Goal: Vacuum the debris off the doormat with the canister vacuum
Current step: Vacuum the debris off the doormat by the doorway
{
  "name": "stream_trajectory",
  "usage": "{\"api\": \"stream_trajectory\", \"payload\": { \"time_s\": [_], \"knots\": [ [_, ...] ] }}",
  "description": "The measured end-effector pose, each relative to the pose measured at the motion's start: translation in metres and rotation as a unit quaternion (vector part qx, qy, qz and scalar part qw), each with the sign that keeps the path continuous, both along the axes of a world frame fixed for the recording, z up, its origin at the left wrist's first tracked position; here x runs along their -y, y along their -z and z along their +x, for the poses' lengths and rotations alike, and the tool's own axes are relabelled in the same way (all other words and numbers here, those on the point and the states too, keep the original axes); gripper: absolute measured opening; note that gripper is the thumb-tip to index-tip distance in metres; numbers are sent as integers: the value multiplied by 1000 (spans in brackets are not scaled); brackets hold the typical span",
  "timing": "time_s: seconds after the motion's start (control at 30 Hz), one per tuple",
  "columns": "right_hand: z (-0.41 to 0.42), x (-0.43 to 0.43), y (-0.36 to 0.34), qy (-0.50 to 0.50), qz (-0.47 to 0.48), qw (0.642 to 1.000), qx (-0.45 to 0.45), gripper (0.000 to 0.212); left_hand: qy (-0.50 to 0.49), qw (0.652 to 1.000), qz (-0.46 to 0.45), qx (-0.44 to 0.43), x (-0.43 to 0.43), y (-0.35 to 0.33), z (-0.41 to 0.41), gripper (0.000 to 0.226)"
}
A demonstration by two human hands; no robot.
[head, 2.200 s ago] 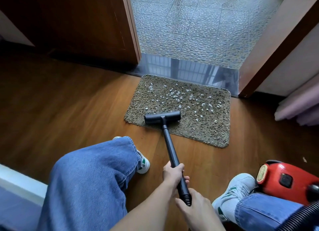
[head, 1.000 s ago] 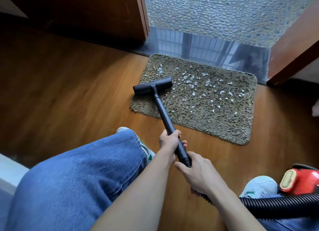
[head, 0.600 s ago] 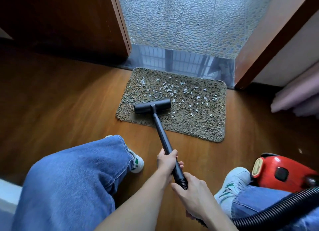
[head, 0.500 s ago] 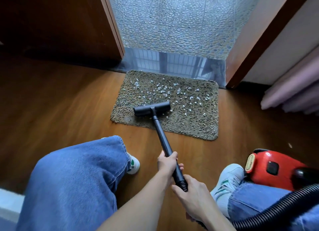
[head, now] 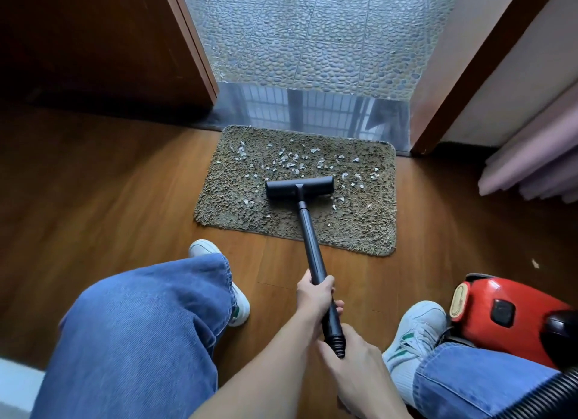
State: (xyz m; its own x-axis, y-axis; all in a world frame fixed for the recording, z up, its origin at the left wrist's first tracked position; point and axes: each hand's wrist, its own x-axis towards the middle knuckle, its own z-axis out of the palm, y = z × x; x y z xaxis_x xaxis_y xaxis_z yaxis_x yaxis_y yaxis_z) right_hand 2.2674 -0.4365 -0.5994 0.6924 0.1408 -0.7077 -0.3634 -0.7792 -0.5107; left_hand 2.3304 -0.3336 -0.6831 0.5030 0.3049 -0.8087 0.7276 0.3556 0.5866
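A shaggy brown doormat (head: pixel 359 221) lies on the wood floor before a doorway. White bits of debris (head: pixel 291 163) are scattered mostly over its far half. The black floor nozzle (head: pixel 299 187) sits flat on the mat's middle, at the near edge of the debris. Its black wand (head: pixel 308 240) runs back toward me. My left hand (head: pixel 316 296) grips the wand partway up. My right hand (head: pixel 359 371) grips its lower end where the ribbed hose begins. The red canister vacuum (head: pixel 506 318) stands on the floor at the right, beside my right foot.
The black hose (head: pixel 538 396) crosses my right knee at the bottom right. My jeans-clad left leg (head: pixel 140 334) fills the lower left. An open wooden door (head: pixel 103 43) stands at the left and a door frame (head: pixel 463 74) at the right. Pebble tiles (head: pixel 312 36) lie beyond the threshold. A pink padded object (head: pixel 538 168) is at the right edge.
The nozzle has slid from the mat's left front part rightward to its middle. Both hands keep their grip on the wand.
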Motion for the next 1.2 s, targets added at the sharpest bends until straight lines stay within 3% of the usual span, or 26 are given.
{"api": "stream_trajectory", "payload": {
  "time_s": [0.57,0.7,0.8,1.03,1.2],
  "knots": [
    [115,-52,26,-17,-20,1000,-5,39,-20,999,13,39,-52,28,117,8],
    [141,-62,25,-20,-25,999,29,56,-46,997,-22,54,-61,32,143,5],
    [150,-65,24,-9,-16,999,32,44,-59,996,-39,63,-66,31,153,8],
    [144,-62,25,71,65,995,-37,33,-45,996,-31,68,-67,34,138,31],
    [127,-55,38,153,119,965,-175,24,-57,993,-84,65,-55,31,109,25]
  ]
}}
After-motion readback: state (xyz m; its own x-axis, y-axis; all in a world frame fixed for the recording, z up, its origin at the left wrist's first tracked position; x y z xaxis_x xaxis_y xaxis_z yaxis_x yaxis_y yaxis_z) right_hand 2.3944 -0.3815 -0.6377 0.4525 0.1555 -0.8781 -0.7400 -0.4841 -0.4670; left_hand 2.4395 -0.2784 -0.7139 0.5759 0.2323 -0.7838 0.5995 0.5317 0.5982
